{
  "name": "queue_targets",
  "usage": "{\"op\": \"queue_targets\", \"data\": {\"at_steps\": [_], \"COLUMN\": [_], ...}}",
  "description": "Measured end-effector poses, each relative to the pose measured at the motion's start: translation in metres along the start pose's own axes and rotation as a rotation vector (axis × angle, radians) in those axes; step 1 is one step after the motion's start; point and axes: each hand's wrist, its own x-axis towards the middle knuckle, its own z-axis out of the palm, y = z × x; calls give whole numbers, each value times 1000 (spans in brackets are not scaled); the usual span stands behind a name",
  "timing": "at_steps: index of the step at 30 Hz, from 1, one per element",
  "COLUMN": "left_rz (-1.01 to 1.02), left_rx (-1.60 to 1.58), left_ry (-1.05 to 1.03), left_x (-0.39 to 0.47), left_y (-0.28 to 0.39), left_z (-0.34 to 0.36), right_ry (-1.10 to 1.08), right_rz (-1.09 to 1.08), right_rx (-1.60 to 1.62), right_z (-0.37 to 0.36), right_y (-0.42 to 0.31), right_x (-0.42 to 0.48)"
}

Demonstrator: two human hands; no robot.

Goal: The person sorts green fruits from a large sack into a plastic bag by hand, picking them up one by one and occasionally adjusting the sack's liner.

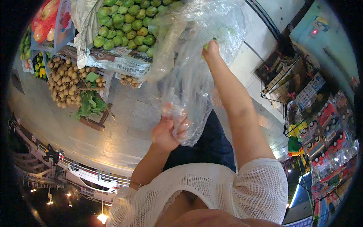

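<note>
A large clear plastic bag (188, 71) spreads in front of me, crumpled and partly blurred. My left hand (167, 129) grips the lower end of this plastic, fingers wrapped in its folds. Farther out, at the end of my stretched right arm, my right hand (212, 51) is closed around a green fruit (206, 46), of which only small parts show. Plastic lies around that hand; whether it is inside the bag or against it I cannot tell. Just left of the bag, a heap of green round fruits (130, 25) rests on newspaper (119, 61), partly covered by the plastic.
Bunches of longans (66, 82) with leaves (90, 102) sit on a low wooden stand (100, 120) at left. Behind them is a plastic crate (61, 27) with red-netted produce (46, 22). At right are a wire basket (279, 82), packaged toy vehicles (326, 133) and a pale green cabinet (326, 45).
</note>
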Motion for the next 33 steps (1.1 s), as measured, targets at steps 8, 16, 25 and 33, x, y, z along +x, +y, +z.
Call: {"op": "queue_targets", "data": {"at_steps": [8,16,25,33], "left_rz": [-205,-348,-403,-420], "left_rx": [-34,218,92,137], "left_ry": [263,311,217,237], "left_x": [-13,-16,-19,-20], "left_y": [0,32,61,73], "left_z": [-9,3,-10,-6], "right_ry": [-486,169,305,140], "right_rz": [-1398,-1084,-1348,-1401], "right_rx": [-876,-2765,-2623,-2420], "right_z": [98,267,272,256], "right_y": [-116,-137,-135,-124], "right_x": [-206,-103,-76,-66]}}
